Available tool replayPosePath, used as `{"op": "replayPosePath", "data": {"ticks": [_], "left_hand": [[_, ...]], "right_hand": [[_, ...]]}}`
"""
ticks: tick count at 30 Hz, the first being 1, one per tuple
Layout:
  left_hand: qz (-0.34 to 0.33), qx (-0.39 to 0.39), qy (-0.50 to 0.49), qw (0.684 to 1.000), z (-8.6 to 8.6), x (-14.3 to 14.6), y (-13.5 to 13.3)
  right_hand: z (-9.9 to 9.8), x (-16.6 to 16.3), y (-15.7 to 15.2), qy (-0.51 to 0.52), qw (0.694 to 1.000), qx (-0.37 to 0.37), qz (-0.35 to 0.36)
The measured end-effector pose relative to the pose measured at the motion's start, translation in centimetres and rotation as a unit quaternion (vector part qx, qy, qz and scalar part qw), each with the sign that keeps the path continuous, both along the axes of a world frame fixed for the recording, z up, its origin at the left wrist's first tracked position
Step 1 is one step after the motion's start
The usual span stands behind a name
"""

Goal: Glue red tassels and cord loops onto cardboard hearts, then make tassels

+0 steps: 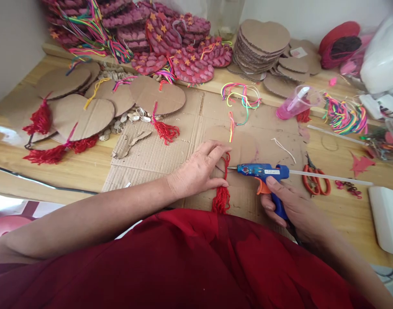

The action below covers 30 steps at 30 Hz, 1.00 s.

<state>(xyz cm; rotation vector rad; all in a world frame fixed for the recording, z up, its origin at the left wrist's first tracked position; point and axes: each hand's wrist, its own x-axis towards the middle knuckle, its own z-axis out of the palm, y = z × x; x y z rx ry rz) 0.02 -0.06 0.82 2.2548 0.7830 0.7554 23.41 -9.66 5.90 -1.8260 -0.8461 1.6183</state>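
My right hand [283,201] is wrapped round the grip of a blue hot glue gun [262,170] with an orange trigger. A long clear glue stick [331,176] sticks out of its back. The metal nozzle points left, close to the cord of a red yarn tassel [221,199]. My left hand [204,167] holds this tassel, fingertips at the top of its cord and thumb at its head, with a gap between them. Under the cord lies a cardboard disc [244,148], partly hidden by my hand and the gun. A pink and yellow cord [231,128] lies at its far edge.
Cardboard discs with tassels [83,118] lie at left beside peanut shells [138,115]. Pink decorated pieces [193,64] and stacked cardboard shapes [260,43] stand behind. Orange-handled scissors [315,178], a pink cup [291,107] and coloured cords [346,113] are at right.
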Motion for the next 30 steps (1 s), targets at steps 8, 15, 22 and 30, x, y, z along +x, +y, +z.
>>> {"op": "replayPosePath", "data": {"ticks": [8, 15, 22, 30], "left_hand": [[0.0, -0.005, 0.0, 1.0, 0.0, 0.0, 0.0], [-0.002, 0.001, 0.005, 1.0, 0.1, 0.0, 0.1], [-0.002, 0.011, 0.007, 1.0, -0.1, 0.0, 0.1], [0.001, 0.024, 0.006, 1.0, -0.4, 0.0, 0.1]], "right_hand": [[-0.8, -0.1, 1.4, 0.008, 0.999, 0.03, -0.025], [0.0, -0.2, 0.6, 0.007, 0.999, 0.022, -0.023], [-1.0, 0.0, 0.7, -0.015, 0.999, 0.04, -0.008], [-0.2, 0.0, 0.3, -0.026, 0.999, 0.03, 0.009]]}}
